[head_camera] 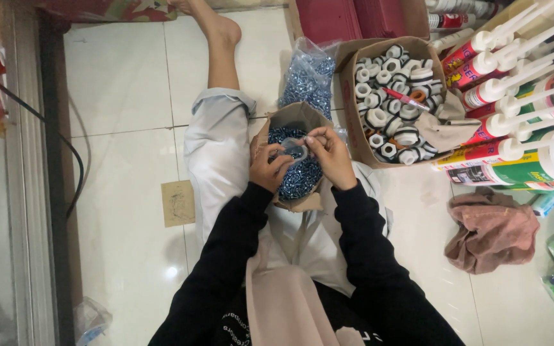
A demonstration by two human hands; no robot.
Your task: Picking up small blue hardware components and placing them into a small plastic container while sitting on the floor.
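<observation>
I sit on a tiled floor with a small open cardboard box (pixel 294 115) of silvery-blue screws (pixel 300 181) on my lap. My left hand (pixel 268 168) and my right hand (pixel 330 156) meet above the box. Together they pinch a small clear plastic bag (pixel 295 150) between the fingertips. Both sleeves are black. Whether any screws are inside the bag is too small to tell.
A clear bag of more screws (pixel 309 74) lies beyond the box. A larger carton (pixel 352 115) of white and black plastic nuts stands to the right, with sealant tubes (pixel 514 122) beside it. A brown cloth (pixel 492 229) and a cardboard scrap (pixel 178 202) lie on the floor.
</observation>
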